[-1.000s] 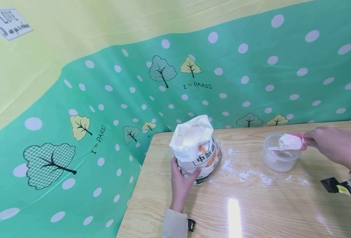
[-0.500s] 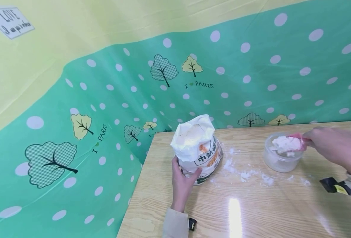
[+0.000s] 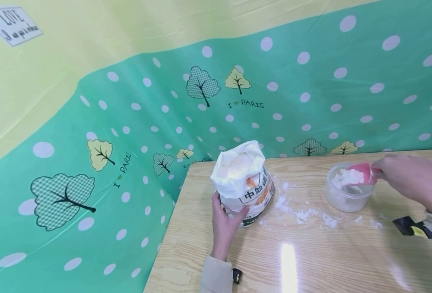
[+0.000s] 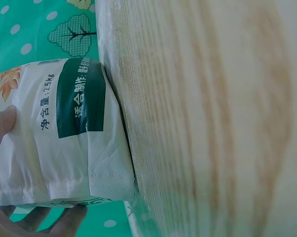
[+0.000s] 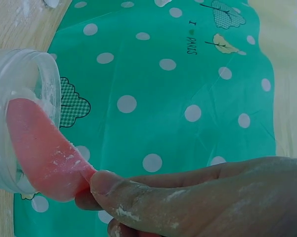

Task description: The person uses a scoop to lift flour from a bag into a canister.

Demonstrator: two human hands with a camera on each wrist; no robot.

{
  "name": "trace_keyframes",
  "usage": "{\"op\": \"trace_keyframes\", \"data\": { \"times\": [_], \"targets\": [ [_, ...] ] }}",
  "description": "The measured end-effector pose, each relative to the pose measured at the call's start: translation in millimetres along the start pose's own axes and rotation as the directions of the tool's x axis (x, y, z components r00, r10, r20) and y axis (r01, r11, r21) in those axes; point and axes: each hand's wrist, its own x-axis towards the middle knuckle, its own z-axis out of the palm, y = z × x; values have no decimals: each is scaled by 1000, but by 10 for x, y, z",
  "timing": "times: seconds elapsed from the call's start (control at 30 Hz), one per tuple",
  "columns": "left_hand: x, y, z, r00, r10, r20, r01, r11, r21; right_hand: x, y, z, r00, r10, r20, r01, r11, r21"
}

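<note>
An opened white flour bag (image 3: 252, 195) with dark lettering and wheat pictures stands on the table, its top rolled down around white flour. My left hand (image 3: 226, 226) grips the bag's near side, thumb in front and fingers around the far left; the left wrist view shows the thumb against its printed face (image 4: 49, 128). With my right hand (image 3: 408, 179) I hold a pink scoop (image 3: 366, 173) by its handle, tilted into the mouth of a clear round plastic tub (image 3: 347, 201). White flour (image 3: 347, 178) lies at the scoop's front, inside the tub. Flour dusts my right thumb (image 5: 106, 182).
Spilled flour (image 3: 301, 215) streaks the wooden table (image 3: 259, 256) between bag and tub. A green dotted cloth (image 3: 292, 93) with trees hangs along the back and left of the table.
My right hand has tipped the scoop down into the tub, and the heap of flour has slid off toward the tub's left. My left hand keeps its grip on the bag.
</note>
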Motion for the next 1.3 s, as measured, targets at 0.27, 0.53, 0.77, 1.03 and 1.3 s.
{"op": "trace_keyframes", "data": {
  "times": [0.27,0.53,0.77,1.03,1.3],
  "targets": [
    [-6,2,8,1000,-25,8,25,1000,2,-25,-3,-14,1000,17,5,-17,999,29],
    [-6,10,4,1000,-25,5,25,1000,0,-42,-24,-48,999,1,-34,-1,1000,25],
    [-3,17,-6,999,-40,-2,40,999,8,-54,-75,-91,997,-12,-74,14,1000,28],
    [-8,15,-10,999,-38,-1,38,999,1,-68,-80,-163,998,23,-55,-22,999,24],
    [-2,14,-9,999,-47,2,47,999,5,-58,-156,-256,992,0,-130,7,999,47]
  ]
}}
